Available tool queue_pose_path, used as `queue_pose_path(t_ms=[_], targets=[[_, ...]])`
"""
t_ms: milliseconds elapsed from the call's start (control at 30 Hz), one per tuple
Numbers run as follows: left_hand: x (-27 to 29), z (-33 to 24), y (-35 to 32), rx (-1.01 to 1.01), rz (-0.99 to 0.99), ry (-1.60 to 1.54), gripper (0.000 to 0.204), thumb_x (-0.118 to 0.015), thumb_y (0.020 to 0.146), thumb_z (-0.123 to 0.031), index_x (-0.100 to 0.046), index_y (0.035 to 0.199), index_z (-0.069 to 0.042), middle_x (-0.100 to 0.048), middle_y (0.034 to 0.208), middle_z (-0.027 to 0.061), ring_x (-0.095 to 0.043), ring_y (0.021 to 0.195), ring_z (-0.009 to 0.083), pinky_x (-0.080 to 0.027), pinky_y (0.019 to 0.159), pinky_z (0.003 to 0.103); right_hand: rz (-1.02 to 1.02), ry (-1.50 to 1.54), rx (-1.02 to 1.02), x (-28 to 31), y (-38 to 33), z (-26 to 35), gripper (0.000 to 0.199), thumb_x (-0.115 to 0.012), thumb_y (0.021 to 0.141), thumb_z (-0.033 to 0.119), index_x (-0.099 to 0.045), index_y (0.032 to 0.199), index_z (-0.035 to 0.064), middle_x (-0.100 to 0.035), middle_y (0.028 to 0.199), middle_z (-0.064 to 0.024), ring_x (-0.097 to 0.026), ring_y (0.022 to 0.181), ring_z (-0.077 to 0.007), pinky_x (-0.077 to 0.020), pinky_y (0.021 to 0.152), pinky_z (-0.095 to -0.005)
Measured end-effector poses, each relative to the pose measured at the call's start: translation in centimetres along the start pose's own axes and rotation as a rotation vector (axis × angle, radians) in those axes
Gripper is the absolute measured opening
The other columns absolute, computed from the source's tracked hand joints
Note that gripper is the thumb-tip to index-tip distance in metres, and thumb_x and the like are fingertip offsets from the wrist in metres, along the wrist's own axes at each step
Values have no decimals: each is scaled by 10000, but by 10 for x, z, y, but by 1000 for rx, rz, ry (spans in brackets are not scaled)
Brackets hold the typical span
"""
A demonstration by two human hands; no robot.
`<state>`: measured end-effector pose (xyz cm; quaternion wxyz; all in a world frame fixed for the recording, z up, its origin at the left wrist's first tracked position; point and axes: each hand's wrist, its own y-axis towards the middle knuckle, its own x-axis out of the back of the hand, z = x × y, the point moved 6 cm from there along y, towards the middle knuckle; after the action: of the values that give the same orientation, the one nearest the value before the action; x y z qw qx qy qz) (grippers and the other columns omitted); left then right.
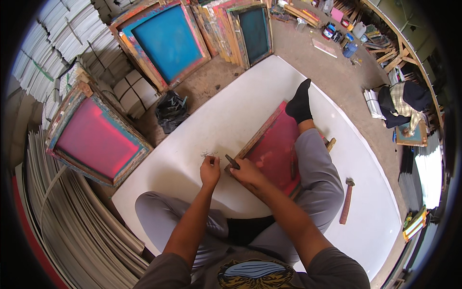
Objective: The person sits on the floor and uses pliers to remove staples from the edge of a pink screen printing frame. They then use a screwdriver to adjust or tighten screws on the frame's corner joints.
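Note:
My left hand (210,171) is closed, fingertips pressed together, just above the white board; whatever it pinches is too small to make out. Right beside its fingertips lies a little heap of thin wire bits (210,154), like staples or small nails. In my right hand (248,172) is a short dark hand tool (232,161), its end pointing toward my left hand; most of it is hidden by the fingers. Under that hand, a wooden screen-printing frame with red mesh (274,147) lies partly beneath my right leg. A hammer (346,201) with a reddish-brown handle rests farther right.
I sit on a large white board (370,231). Left stand a pink screen frame (98,137) and stacked sheets (72,207). Beyond the board are a blue screen frame (168,43), a dark-meshed frame (252,36) and a black plastic bag (172,113). Another person (406,98) bends over at far right.

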<state>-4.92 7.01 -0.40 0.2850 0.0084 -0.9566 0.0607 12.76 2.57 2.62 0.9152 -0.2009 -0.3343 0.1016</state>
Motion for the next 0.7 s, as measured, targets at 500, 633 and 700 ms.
queue_pose_path(t_ms=[500,633,700], targets=[[39,-4,-49,-162,339,-13,376,-669,965,-347,-746,1206,-69,-761,1134,176,-719,1079,367,-554,950,448,-257,-34,-101,-26,-31,-11,283,-652,995,311,-617,1059,38,-701,921,-154,-703,716,-266,-528,677,-435],[43,14,-52,-143,324,4,370,-669,964,-338,-744,1213,-75,-761,1137,173,-716,1085,372,-553,949,454,-187,-35,-199,-33,-57,12,273,-643,990,296,-638,1103,48,-704,894,-149,-700,674,-260,-538,678,-431],[42,17,-54,-141,323,19,378,-674,961,-339,-739,1224,-75,-759,1139,182,-716,1087,371,-553,951,458,-151,38,-232,-44,-68,14,266,-646,989,283,-641,1115,50,-690,885,-132,-687,673,-251,-539,671,-416]])
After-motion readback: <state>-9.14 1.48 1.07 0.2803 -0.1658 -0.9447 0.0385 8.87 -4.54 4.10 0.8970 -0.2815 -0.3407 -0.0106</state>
